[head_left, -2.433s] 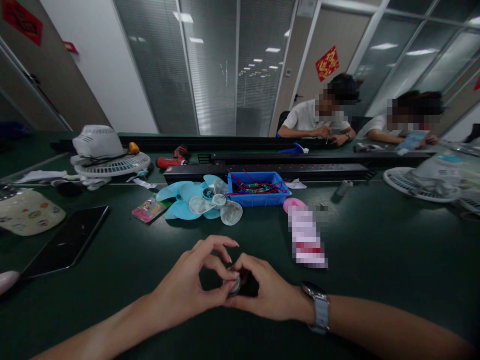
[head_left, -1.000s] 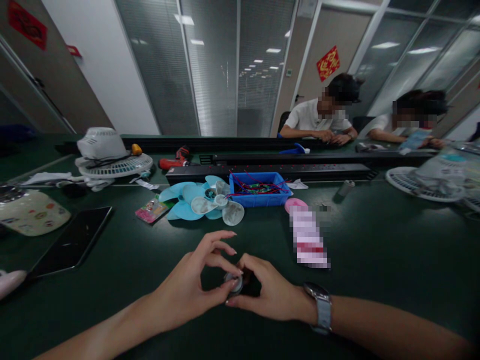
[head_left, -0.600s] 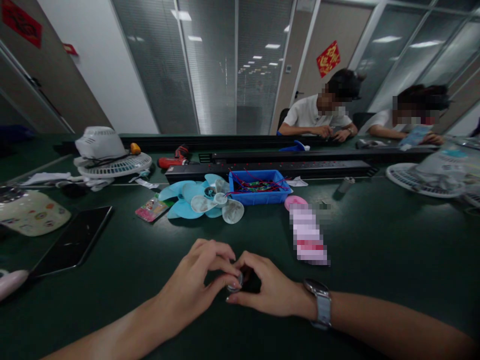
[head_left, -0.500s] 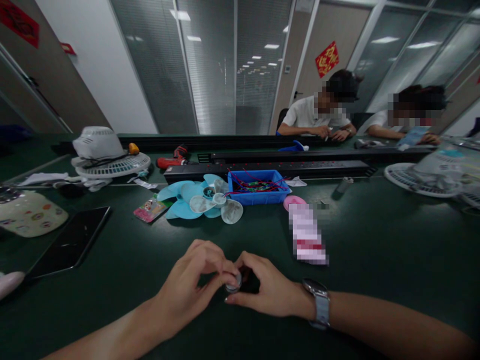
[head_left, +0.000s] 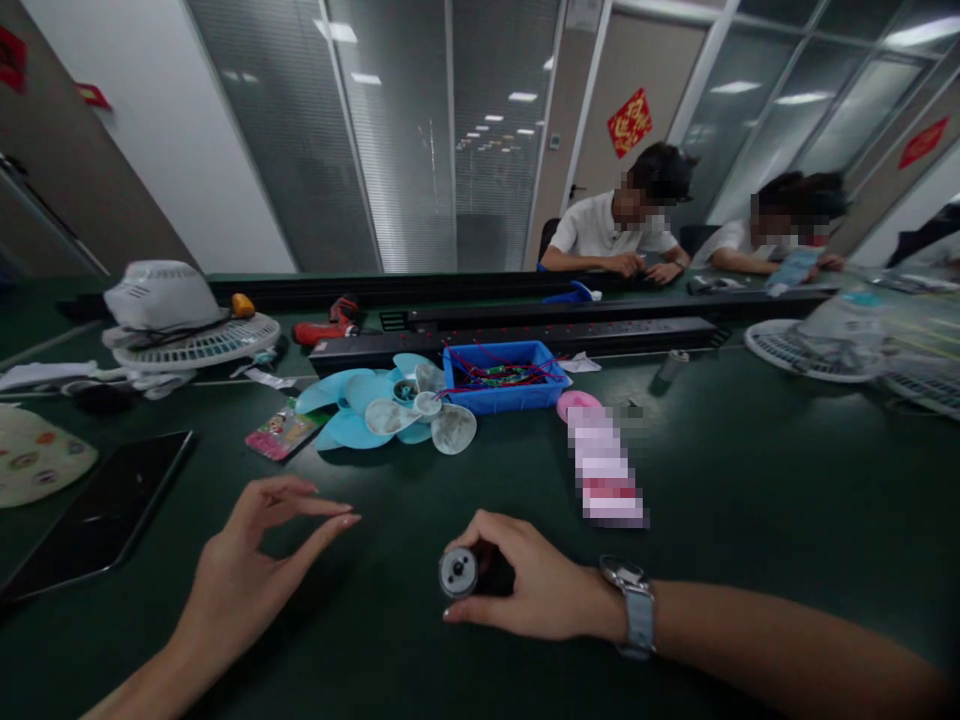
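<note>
My right hand (head_left: 525, 585), with a watch on its wrist, is closed round a small round grey motor (head_left: 458, 573) whose flat end faces left, low over the dark green table (head_left: 750, 500). My left hand (head_left: 259, 565) hovers to the left of it, apart from the motor, fingers loosely spread and holding nothing. Beyond the hands lie light blue and translucent fan blades (head_left: 382, 410) and a blue tray (head_left: 501, 378) of red-wired parts.
A dark phone (head_left: 97, 515) lies at the left, with a pink packet (head_left: 281, 432) beside the blades. White fan grilles stand at far left (head_left: 187, 330) and far right (head_left: 825, 345). A red power screwdriver (head_left: 330, 322) and a black rail (head_left: 525, 335) cross the back. Two people sit opposite.
My left hand has let go of the motor and drawn away to the left, opening. My right hand still holds the motor, its round end now uncovered. The view has shifted slightly.
</note>
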